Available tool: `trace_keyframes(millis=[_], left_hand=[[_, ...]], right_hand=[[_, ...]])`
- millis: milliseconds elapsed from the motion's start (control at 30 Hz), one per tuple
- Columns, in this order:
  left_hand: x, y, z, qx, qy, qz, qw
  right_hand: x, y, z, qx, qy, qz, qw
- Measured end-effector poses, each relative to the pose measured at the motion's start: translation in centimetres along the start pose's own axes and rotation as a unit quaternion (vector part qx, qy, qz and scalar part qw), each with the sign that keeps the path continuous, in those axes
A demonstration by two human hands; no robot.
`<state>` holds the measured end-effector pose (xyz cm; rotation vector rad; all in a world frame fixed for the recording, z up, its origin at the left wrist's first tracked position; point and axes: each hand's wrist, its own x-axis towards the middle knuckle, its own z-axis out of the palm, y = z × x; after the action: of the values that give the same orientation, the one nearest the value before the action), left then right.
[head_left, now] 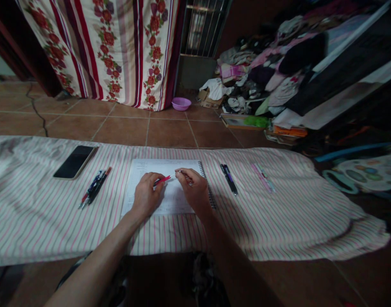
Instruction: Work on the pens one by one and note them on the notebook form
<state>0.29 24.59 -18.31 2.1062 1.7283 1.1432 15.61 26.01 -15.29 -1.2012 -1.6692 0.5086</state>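
Both hands are clamped on one red pen [164,180], held between them above the notebook [179,207]. The left hand [147,192] grips its dark end; the fingertips of the right hand [195,187] pinch its thin, pale end. Whether the pen is in one piece cannot be told. The hands stand near each other, apart. Pen groups lie either side of the notebook; a phone [75,162] lies farther left.
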Motion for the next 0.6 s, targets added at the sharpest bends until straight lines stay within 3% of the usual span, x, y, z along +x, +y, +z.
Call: trace_keyframes(millis=[433,600], left_hand=[[-0.06,-0.29,-0.08,0.014,0.013,0.048,0.999],[0.05,-0.23,-0.15,0.007,0.021,0.03,0.999]], right_hand=[[-0.09,-0.35,-0.23,0.01,-0.027,-0.012,1.0],[-0.05,-0.38,-0.23,0.026,-0.035,0.009,0.999]])
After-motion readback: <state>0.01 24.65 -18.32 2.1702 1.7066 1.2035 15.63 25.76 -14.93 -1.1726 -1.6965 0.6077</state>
